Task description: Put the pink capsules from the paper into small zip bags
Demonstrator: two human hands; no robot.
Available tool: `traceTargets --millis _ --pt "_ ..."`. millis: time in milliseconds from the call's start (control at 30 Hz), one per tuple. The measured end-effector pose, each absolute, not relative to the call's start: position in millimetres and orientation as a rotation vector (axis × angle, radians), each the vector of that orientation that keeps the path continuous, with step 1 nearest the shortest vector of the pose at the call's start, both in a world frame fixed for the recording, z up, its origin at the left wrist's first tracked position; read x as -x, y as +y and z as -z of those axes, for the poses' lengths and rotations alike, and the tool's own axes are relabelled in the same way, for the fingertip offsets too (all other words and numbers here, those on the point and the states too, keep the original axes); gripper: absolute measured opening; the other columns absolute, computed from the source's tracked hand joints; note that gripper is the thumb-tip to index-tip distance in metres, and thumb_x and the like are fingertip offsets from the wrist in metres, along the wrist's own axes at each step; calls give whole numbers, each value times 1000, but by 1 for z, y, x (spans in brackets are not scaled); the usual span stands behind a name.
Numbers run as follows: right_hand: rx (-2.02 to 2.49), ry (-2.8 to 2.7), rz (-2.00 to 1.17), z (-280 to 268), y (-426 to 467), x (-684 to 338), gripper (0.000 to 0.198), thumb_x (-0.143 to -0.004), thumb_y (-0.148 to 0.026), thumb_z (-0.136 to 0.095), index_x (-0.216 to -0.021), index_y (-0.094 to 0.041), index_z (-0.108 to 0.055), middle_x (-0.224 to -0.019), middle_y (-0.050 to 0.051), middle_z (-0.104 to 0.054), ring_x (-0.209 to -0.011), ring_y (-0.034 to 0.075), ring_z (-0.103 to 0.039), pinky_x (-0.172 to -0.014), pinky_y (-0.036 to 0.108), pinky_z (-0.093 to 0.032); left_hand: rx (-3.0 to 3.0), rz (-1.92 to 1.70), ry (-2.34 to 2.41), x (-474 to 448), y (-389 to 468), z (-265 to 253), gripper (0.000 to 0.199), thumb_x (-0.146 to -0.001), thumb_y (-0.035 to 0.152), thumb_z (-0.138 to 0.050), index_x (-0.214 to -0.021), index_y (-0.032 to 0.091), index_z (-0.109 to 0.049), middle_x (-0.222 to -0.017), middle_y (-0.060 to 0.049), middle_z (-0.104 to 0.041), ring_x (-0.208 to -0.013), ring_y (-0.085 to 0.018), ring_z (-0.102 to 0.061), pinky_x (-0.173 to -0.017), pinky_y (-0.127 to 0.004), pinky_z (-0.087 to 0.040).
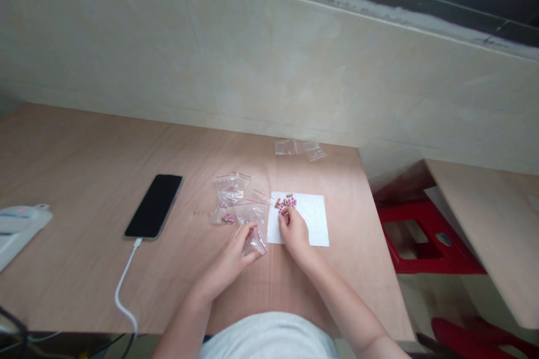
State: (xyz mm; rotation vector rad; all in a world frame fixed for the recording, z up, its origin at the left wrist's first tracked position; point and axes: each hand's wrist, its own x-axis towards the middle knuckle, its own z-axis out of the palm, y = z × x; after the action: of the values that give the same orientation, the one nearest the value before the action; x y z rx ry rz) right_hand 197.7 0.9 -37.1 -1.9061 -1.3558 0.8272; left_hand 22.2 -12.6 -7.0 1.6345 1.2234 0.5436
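Observation:
My left hand (238, 249) is closed on a small clear zip bag (256, 242) with a red seal line, its thumb and fingers at the bag's sides. On a white sheet of paper (315, 224) lies a small pile of pink round pills and brownish capsules (286, 202). My right hand (295, 230) is over the paper, fingertips pinched together at the near edge of the pile; what they hold, if anything, is hidden. Just beyond my left hand are more clear zip bags (233, 181), and one of them has pink and brown pills (228, 218) inside.
Two flat clear bags (300, 148) lie near the wall. Left of the bags, a black phone (155, 206) is plugged into a white cable (120, 289). A white power strip (25, 224) sits at the far left. Beyond the table's right edge are a red stool (425, 261) and another table (497, 224).

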Motion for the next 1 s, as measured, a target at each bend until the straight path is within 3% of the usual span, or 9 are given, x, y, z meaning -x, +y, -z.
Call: traceTargets --millis 233,433,733,1000 --pt "1486 -1340 -1230 -2 -21 -193 15 -73 -27 -49 -84 -18 -52 -57 -4 -43 -51 10 -42 -49 20 -34 -1652 -553 1226 -25 -11 16 47 -70 22 -58 -114 21 -41 -115 -8 -49 -108 -22 -47 -94 -39 -36" --pt "1920 -1273 -852 28 -4 -199 15 -73 -29 -49 -82 -19 -49 -57 -4 -47 -52 12 -46 -52 22 -33 -1637 -531 1214 -27 -11 12 47 -70 22 -58 -114 22 -40 -115 -7 -49 -106 -21 -49 -93 -37 -38" --pt "2069 -1382 -744 43 10 -194 12 -77 -26 -43 -78 -18 -51 -64 2 -56 -57 15 -51 -52 23 -31 -1660 -555 1229 -24 -11 11 48 -69 20 -59 -113 21 -41 -113 -7 -51 -105 -22 -49 -93 -39 -38" --pt "1470 -1350 -1271 -5 -19 -195 14 -74 -30 -50 -80 -18 -54 -53 -5 -42 -47 9 -39 -46 19 -32 -1650 -567 1230 -26 -11 18 48 -70 23 -58 -114 22 -41 -115 -7 -50 -106 -22 -49 -92 -38 -38"
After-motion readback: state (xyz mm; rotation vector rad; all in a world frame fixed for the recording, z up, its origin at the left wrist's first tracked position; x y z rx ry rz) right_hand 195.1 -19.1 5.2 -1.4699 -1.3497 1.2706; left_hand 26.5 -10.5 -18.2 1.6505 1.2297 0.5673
